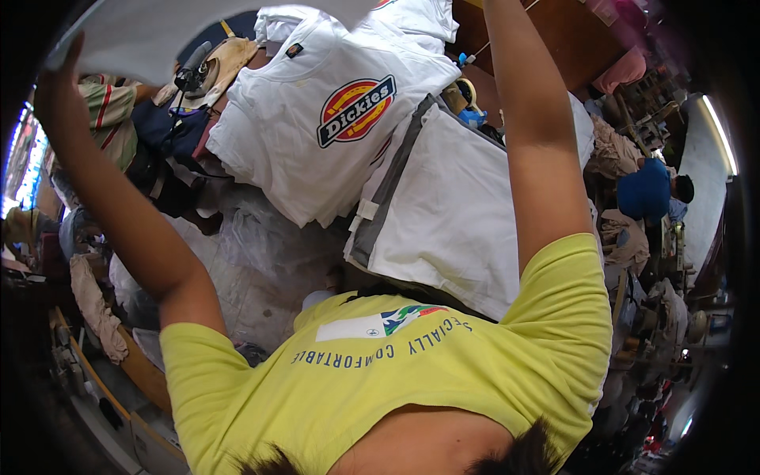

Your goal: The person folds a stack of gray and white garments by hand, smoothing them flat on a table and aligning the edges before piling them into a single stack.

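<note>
Closed on the left edge of a white cloth (pixel 190 32), as far as I can judge, my left hand (pixel 59 107) is raised high at the far left. My right arm (pixel 542 150) runs out past the top of the view, so I cannot tell whether my right hand is gripping or open. The cloth is held up above the white printed shirts (pixel 269 134); I can't tell whether its lower edge touches them.

Fabric this light would probably fold back on itself if one side sagged, so I'd want an even pull — enough to flatten ripples, not enough to stretch it. High arms help: the edge should swing free of the shirts rather than rake them crooked. The grey-edged white fabric (pixel 459 198) lies right up against the shirts and could be dragged along as well. A person in a striped shirt (pixel 111 115) is near my left arm (pixel 134 214) — a good reason for small, measured movements there. Loose clear plastic (pixel 265 233) below the shirts might snag a dangling corner.
</note>
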`<state>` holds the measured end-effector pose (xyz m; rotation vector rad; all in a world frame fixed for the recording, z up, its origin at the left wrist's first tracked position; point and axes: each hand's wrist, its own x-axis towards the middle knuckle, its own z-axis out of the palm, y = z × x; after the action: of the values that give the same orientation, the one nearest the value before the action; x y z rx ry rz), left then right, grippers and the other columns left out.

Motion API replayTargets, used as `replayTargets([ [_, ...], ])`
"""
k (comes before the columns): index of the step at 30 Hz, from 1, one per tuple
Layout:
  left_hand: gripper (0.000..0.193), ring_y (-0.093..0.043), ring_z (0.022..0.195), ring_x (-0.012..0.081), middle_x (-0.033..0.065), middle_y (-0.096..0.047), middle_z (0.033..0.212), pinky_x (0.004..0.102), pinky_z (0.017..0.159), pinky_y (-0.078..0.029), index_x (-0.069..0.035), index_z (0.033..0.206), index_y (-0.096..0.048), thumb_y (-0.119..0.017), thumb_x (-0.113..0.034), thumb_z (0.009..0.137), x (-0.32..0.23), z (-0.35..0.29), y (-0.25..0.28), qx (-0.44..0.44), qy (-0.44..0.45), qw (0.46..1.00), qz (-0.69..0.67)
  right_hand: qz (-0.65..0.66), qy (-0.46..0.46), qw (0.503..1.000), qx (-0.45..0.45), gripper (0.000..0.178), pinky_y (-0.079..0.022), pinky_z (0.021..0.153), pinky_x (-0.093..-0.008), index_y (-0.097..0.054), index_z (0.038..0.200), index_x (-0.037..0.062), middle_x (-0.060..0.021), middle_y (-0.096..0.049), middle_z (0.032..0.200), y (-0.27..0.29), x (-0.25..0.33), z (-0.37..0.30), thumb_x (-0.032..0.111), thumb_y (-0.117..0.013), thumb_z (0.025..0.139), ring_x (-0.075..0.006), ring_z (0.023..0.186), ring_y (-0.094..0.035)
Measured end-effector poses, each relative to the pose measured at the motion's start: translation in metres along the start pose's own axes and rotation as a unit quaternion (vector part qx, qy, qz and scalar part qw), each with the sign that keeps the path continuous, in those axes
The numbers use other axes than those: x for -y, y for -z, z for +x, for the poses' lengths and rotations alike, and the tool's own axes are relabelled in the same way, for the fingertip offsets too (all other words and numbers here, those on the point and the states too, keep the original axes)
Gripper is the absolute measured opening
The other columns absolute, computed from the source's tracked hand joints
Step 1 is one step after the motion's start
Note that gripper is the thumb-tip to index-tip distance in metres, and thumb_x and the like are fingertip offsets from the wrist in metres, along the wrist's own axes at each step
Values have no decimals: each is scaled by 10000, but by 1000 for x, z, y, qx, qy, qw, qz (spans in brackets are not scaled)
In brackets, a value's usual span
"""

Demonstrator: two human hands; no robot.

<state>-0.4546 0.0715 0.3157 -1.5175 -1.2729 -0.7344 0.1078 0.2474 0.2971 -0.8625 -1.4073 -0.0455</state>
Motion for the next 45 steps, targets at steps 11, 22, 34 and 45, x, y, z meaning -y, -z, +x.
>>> replayTargets([
  [11, 293, -498, 1002, 246, 106, -549, 1037, 326, 876, -383, -65, 884, -572, -690, 3, 624, -234, -269, 36, 411, 173, 719, -532, -117, -219, 953, 171, 348, -455, 768, -282, -699, 864, 152, -88, -654, 908, 60, -112, -238, -29, -511, 635, -209, 853, -599],
  [22, 310, -382, 1153, 318, 131, -426, 1227, 407, 954, -315, -83, 996, -583, -666, -88, 698, -304, -280, 55, 482, 149, 721, -475, -528, -259, 765, 262, 626, -425, 875, -417, -481, 1137, 164, -74, -486, 1191, 350, -146, -369, 262, -764, 587, -298, 1082, -488],
  [34, 196, -401, 1166, 284, 117, -447, 1221, 378, 934, -336, -62, 953, -596, -604, -23, 761, -375, -200, 68, 394, 95, 727, -554, -647, -178, 711, 211, 312, -463, 769, -476, -529, 1011, 146, -64, -518, 1036, 332, -137, -373, 252, -591, 724, -299, 978, -530],
  [45, 200, -416, 1139, 295, 116, -465, 1200, 383, 926, -351, -86, 923, -611, -613, 10, 748, -411, -190, 91, 384, 26, 677, -627, -457, -384, 798, -81, 333, -444, 762, -444, -544, 996, 31, -214, -588, 943, 364, -149, -334, 320, -528, 831, -364, 858, -576],
])
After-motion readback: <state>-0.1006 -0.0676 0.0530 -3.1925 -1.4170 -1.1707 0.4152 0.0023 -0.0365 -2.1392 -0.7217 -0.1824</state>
